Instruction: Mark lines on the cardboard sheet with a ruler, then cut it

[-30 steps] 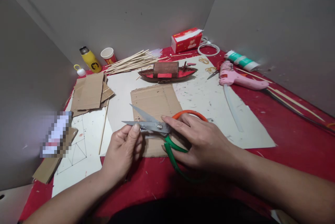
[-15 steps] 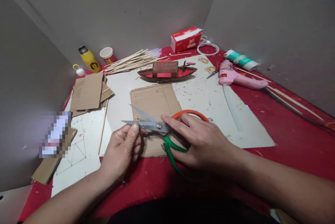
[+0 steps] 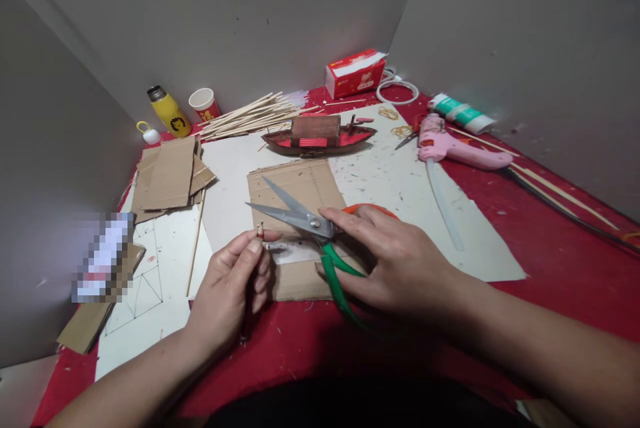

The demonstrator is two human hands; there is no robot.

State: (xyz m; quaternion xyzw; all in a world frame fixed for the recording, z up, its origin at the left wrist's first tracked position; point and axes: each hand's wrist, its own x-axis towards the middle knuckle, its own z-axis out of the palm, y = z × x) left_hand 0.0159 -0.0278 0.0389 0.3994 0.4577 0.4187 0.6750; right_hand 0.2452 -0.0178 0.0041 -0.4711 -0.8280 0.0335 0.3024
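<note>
Left hand: I see my left hand [image 3: 227, 291] with thumb and forefinger pinched tight on a small stick piece [image 3: 260, 231], its tip poking up just above the fingers [image 3: 250, 251]; the other fingers are curled loosely under.
Right hand: my right hand [image 3: 395, 261] is closed around the scissors [image 3: 305, 221], fingers through the green and orange handles, forefinger stretched along the pivot.
Scissors: the blades stand open in a narrow V, tips pointing away from my right hand toward the left; they hang just over the cardboard sheet [image 3: 295, 188].
Stick piece: it sits just below the lower blade, near it; I cannot tell whether they touch.
Cardboard sheet: flat on the white paper [image 3: 400, 195], directly under the scissors and both sets of fingers.
Model boat: a dark red model boat [image 3: 320, 135] sits just beyond the far edge of the cardboard sheet.
Skewers: a bundle of wooden skewers [image 3: 250, 118] lies left of the model boat.
Cardboard pile: a cardboard pile [image 3: 170, 178] lies well left of the cardboard sheet.
Glue gun: a pink glue gun [image 3: 460, 151] lies right of the model boat, a glue tube [image 3: 460, 115] behind it.
Far edge: a tissue box [image 3: 355, 73], a paper cup [image 3: 204, 105] and a yellow bottle [image 3: 167, 111] stand behind the skewers.
Tabletop: the tabletop [image 3: 550, 261] is covered in red.
Room: plain grey walls [image 3: 250, 21] close in the tabletop on three sides.
</note>
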